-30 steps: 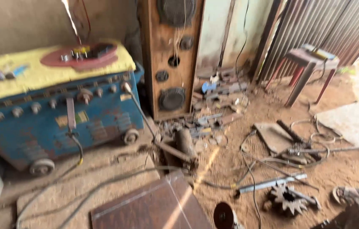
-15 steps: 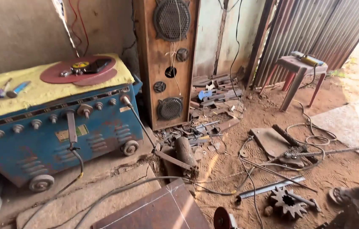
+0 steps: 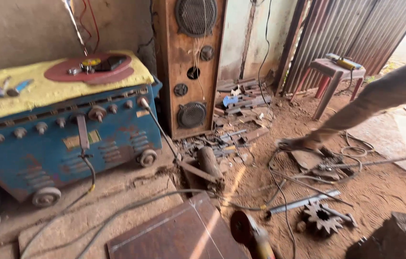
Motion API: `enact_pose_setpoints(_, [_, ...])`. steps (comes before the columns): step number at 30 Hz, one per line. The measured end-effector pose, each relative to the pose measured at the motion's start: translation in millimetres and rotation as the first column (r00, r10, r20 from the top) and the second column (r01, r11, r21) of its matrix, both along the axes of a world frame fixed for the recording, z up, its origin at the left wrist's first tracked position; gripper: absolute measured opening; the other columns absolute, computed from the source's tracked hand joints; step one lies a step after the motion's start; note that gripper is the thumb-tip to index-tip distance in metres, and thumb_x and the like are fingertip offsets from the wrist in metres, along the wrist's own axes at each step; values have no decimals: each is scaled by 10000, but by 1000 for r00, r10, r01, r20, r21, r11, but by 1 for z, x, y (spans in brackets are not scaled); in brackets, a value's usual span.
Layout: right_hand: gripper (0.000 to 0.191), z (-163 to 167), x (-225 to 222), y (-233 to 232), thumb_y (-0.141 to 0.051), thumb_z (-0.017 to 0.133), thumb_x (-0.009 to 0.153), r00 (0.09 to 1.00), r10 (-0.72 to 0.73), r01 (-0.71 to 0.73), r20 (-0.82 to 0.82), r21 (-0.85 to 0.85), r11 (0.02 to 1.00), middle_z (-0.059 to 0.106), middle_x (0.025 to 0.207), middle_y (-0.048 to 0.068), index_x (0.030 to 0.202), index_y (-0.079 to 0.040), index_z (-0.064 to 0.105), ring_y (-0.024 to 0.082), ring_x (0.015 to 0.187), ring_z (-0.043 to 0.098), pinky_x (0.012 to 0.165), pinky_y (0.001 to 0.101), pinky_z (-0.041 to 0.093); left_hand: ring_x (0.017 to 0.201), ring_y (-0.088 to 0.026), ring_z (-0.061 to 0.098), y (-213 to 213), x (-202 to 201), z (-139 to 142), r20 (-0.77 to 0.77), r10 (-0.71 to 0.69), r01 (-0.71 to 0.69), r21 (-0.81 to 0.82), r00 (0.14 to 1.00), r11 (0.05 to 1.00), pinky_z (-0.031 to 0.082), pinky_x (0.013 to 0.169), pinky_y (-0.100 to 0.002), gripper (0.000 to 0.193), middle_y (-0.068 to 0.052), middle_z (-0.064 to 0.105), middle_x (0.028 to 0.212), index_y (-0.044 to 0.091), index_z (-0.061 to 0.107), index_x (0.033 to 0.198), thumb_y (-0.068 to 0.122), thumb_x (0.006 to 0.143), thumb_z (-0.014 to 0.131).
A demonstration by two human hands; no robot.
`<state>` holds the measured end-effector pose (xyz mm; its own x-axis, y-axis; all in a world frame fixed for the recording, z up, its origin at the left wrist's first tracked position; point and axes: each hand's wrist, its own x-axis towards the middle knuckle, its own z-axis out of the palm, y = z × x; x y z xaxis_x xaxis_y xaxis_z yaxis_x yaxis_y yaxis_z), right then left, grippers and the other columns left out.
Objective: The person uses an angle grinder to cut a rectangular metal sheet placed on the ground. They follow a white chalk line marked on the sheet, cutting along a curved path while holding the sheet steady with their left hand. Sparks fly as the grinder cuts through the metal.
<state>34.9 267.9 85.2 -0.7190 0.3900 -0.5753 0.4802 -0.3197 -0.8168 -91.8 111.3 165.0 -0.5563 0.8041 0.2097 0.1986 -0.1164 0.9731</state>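
At the right of the dirt floor [image 3: 380,192], the right hand [image 3: 295,144] reaches low from an outstretched arm onto a flat metal piece [image 3: 308,158] amid tangled cables [image 3: 279,187], its opening too blurred to tell, near a toothed gear [image 3: 322,218].

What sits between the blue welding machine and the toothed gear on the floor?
Head view: between the blue welding machine and toothed gear lie a rusty cylinder, cables and an angle grinder.

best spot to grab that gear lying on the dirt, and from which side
Take the gear by its toothed rim, coming down from above: it lies flat on the dirt, teeth exposed. The stub at its right edge offers a second hold.
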Motion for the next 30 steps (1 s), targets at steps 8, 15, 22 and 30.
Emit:
enact_pose_setpoints(8, [527,50,-22,1,-249,677,836,998,64,-65,4,60,996,710,1007,192,1279,7,553,299,823,725,739,419,635,1017,-290,708,-65,81,-62,-63,85,-76,132,994,988,611,873,-406,781,-189,652,1131,-51,423,1535,287,932,787])
enact_pose_setpoints(15, [487,85,-42,-25,-267,675,848,994,65,-57,93,-85,995,710,961,192,1215,36,572,305,765,724,687,410,641,1029,-267,733,-62,62,-66,-20,53,-48,210,998,977,632,891,-365,781,-191,665,1142,-49,438,1531,267,923,811])
enact_pose_setpoints(22, [442,92,-56,-34,-311,641,856,990,97,-72,100,-228,971,698,857,174,1119,38,577,309,662,706,617,409,638,998,-242,742,-67,50,-42,11,70,-71,158,997,985,629,863,-337,758,-173,685,1100,-81,463,1504,274,921,793])
enact_pose_setpoints(30, [471,97,-55,-34,-334,637,863,996,65,-44,55,-320,946,690,850,161,1134,44,565,297,664,706,622,398,645,972,-249,761,-53,43,-43,25,1,-5,159,1000,987,650,842,-334,764,-204,692,1108,-123,447,1485,315,940,756])
